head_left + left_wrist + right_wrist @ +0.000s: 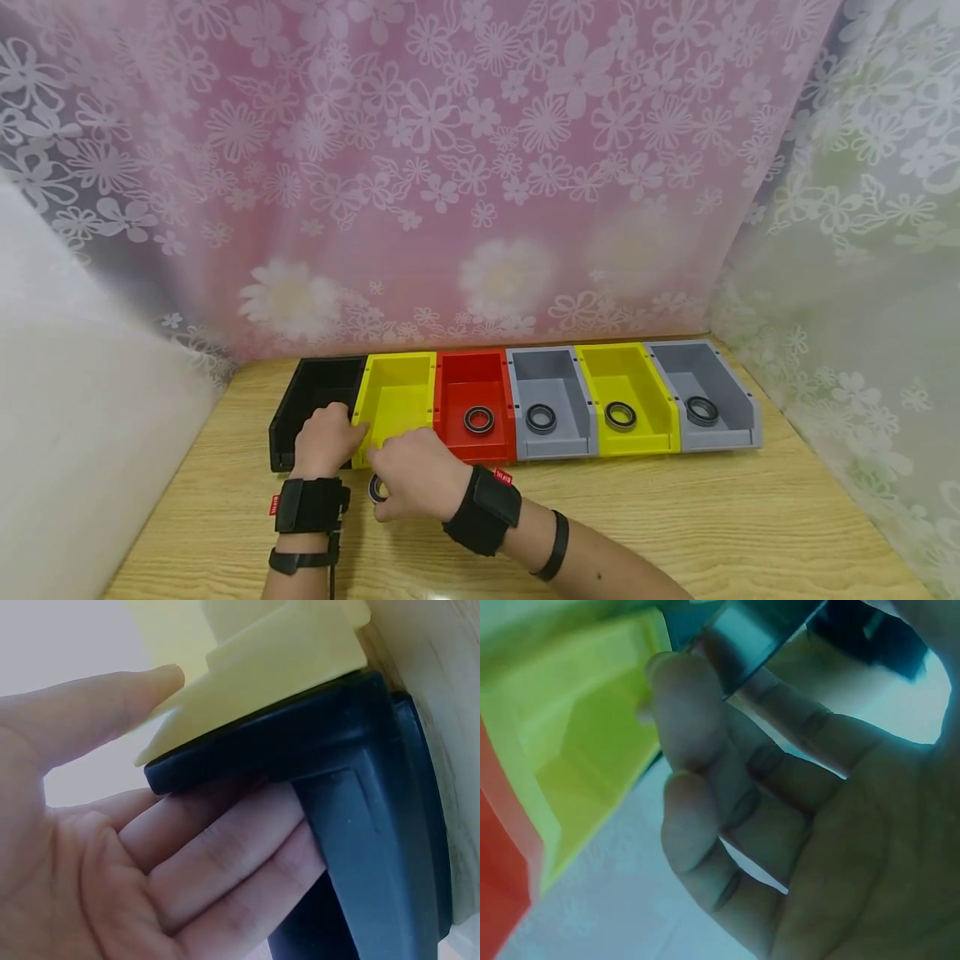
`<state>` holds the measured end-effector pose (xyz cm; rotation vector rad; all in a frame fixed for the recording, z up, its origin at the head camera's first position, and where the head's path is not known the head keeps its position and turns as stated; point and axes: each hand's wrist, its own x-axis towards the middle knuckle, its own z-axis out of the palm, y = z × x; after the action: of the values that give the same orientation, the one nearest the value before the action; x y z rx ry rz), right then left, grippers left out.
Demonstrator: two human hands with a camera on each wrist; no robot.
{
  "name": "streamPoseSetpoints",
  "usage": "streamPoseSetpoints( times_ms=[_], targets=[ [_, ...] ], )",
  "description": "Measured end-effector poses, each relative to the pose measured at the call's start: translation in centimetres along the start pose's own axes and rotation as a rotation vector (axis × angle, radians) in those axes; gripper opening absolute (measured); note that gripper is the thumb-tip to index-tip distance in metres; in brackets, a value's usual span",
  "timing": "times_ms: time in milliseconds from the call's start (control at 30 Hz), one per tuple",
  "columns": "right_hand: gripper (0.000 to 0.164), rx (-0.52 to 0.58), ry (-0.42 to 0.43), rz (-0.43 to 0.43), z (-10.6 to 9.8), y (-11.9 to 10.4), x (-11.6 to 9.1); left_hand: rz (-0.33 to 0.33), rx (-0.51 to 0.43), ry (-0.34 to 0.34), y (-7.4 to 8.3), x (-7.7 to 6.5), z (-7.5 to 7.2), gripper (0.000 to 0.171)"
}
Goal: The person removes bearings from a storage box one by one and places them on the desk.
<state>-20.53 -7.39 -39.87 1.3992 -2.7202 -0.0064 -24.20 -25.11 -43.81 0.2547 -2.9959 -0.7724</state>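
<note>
My left hand [327, 442] is at the front of the black bin [288, 412], by the wall it shares with the left yellow bin [396, 408]. In the left wrist view its fingers lie inside the black bin and its thumb is on the yellow side, pinching the joined walls. My right hand [422, 477] holds a ball bearing [754, 637] over the table in front of the left yellow bin. Fingers cover much of that bearing in the head view. The floor inside the black bin is partly hidden by the left hand.
To the right, one bearing each lies in the red bin [476, 375], a grey bin [546, 379], the right yellow bin [615, 375] and the end grey bin [686, 371]. The bins stand in a row on the wooden table [675, 517], before a flowered curtain [480, 192].
</note>
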Motion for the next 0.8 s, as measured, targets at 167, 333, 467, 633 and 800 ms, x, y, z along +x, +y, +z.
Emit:
streamPoseSetpoints(
  times_ms=[167, 333, 467, 633, 800],
  targets=[
    [0.034, 0.023, -0.047, -0.011, 1.6, -0.8, -0.4, -0.005, -0.009, -0.003, 0.1, -0.1, -0.1, 0.033],
    [0.037, 0.004, -0.057, -0.031, 3.4, -1.6, -0.6, -0.018, 0.009, -0.004, 0.1, 0.0, -0.2, 0.034],
    [0.033, -0.036, -0.076, -0.047, 4.7, -2.3, -0.9, -0.024, 0.019, -0.008, 0.2, 0.1, -0.2, 0.035],
    [0.03, -0.069, -0.091, -0.087, 6.1, -3.2, -1.2, -0.032, 0.027, -0.02, 0.2, 0.1, -0.1, 0.036],
    [0.027, -0.061, -0.08, -0.128, 6.4, -3.6, -1.4, -0.035, 0.032, -0.019, 0.2, 0.1, -0.1, 0.036]
  ],
)
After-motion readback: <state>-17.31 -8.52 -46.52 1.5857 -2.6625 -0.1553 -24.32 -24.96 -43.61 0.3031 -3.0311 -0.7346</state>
